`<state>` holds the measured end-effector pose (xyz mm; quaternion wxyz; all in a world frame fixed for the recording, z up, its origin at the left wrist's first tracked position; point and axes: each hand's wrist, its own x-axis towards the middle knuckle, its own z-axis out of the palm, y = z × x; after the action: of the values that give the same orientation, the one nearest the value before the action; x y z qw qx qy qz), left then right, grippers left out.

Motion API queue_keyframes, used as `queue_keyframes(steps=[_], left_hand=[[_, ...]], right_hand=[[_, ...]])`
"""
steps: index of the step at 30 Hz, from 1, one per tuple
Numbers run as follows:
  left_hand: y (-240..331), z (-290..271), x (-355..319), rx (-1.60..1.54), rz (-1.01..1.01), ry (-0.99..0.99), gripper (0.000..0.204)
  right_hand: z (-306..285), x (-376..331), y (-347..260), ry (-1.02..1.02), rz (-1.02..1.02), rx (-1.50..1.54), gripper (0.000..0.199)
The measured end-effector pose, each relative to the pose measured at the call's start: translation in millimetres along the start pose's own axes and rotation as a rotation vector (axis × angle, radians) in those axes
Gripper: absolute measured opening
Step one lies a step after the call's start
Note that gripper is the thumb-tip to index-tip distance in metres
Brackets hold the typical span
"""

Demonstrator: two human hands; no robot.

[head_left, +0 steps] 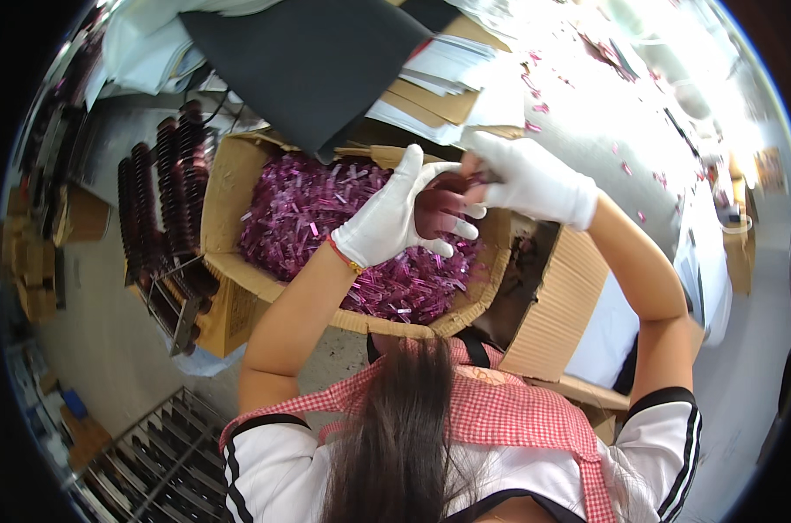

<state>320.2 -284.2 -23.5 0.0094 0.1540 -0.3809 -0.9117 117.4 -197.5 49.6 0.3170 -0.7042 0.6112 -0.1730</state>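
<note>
Holding: your left hand and right hand, both in white gloves, meet over the box, on a dark reddish piece between them.
Left grip: palm cupped round the piece from the left, fingers curled loosely, half closed; piece rests against them.
Right grip: fingertips pinched tight on the piece's top edge, at the right above the box.
Piece: dark maroon, rounded, mostly hidden by gloves; exact shape can't tell. Sits above the box's far right corner.
Box: open cardboard, full of shiny pink-purple clips, straight ahead of you, under both hands.
Left of box: rack of dark brown rollers, standing rows, just beside the box wall.
Behind box: black sheet overhanging the far edge, with paper stacks beside it.
Right of box: second carton, flap open, touching the box; white table further off, pink bits scattered on it.
Near side of box: your checked apron, hair hanging over it.
</note>
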Motion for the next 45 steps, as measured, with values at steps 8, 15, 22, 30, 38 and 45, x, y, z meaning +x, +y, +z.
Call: queue_keyframes(steps=[8, 15, 22, 30, 38, 45], left_hand=[[-39.7, 13.0, 11.3, 0.122, -0.188, 0.297, 0.049], [-67.3, 26.1, -20.5, -0.459, 0.054, 0.803, 0.030], [-72.3, 110.7, -16.6, 0.676, 0.501, 0.537, 0.015], [-145.6, 240.2, 148.8, 1.982, 0.642, -0.498, 0.014], [-234.0, 243.2, 249.7, 2.265, -0.167, -0.600, 0.018], [-257.4, 242.6, 247.2, 2.149, -0.240, -0.587, 0.034]], right_hand=[[64.9, -5.3, -8.3, 0.085, 0.292, -0.086, 0.017], [114.9, -8.9, -12.4, 0.416, -0.111, -0.409, 0.014], [28.1, -135.5, 44.4, 0.811, -0.012, -0.218, 0.037], [30.4, -340.5, 99.6, 0.967, 0.493, 0.309, 0.023], [88.3, -426.2, 117.1, 0.884, 0.469, 0.308, 0.015], [81.6, -417.1, 129.3, 0.800, 0.484, 0.277, 0.020]])
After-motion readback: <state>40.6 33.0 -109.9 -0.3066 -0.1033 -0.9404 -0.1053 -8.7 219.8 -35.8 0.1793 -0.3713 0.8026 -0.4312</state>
